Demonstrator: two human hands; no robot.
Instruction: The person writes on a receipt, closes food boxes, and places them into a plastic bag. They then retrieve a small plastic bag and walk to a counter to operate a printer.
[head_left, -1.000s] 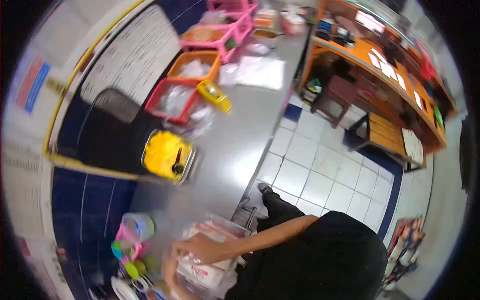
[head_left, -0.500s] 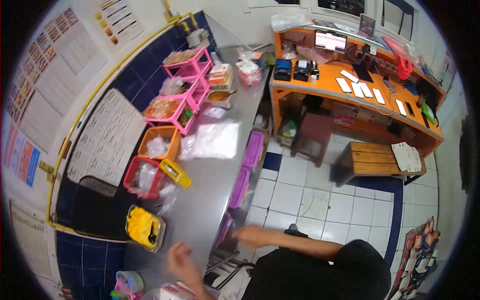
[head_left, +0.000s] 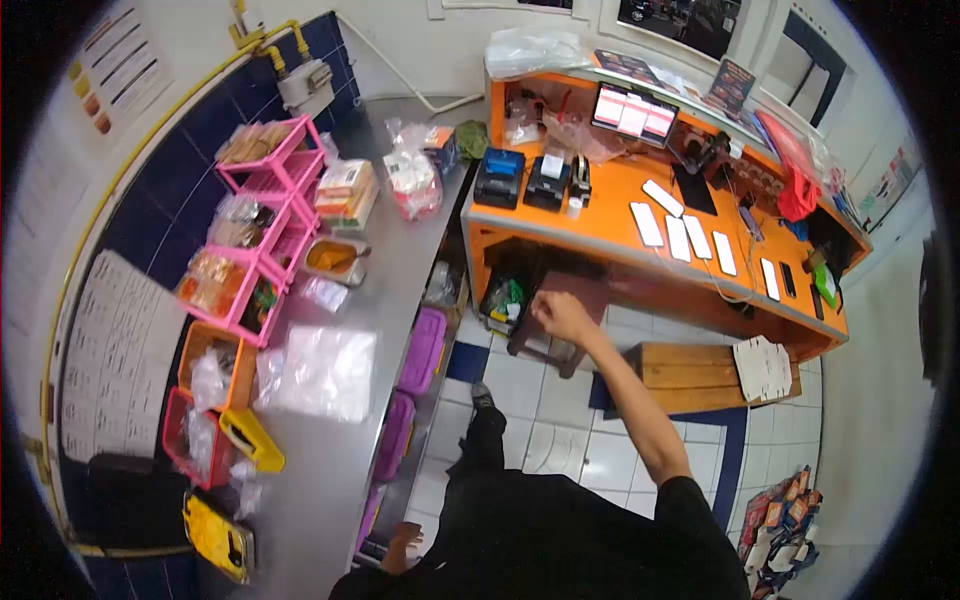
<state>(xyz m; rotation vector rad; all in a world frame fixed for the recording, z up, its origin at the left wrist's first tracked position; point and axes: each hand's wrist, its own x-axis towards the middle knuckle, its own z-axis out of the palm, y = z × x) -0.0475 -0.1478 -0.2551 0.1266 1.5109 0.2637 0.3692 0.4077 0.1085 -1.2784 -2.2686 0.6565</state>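
Note:
My right hand (head_left: pixel 562 315) is raised above the dark red stool (head_left: pixel 560 320), its fingers curled; whether it holds anything is too small to tell. Low beside the steel counter (head_left: pixel 320 470), my left hand (head_left: pixel 403 540) hangs near the purple bins (head_left: pixel 396 435), its fingers partly hidden. On the counter lie a stack of clear plastic bags (head_left: pixel 328 372), a metal tray of yellow food (head_left: pixel 215 535), a yellow holder (head_left: pixel 252 440), and red (head_left: pixel 180 440) and orange baskets (head_left: pixel 240 375) with plastic bags inside.
An orange desk (head_left: pixel 600 190) ahead carries a monitor (head_left: pixel 634 115), two black printers (head_left: pixel 500 178) and several white phones or cards. A wooden bench (head_left: pixel 690 378) with papers stands at its right. Pink racks (head_left: pixel 270 230) line the wall side of the counter.
The view has moved forward toward the desk. My right hand has swung forward and up, over the stool. My left hand has dropped from over the counter to its side edge.

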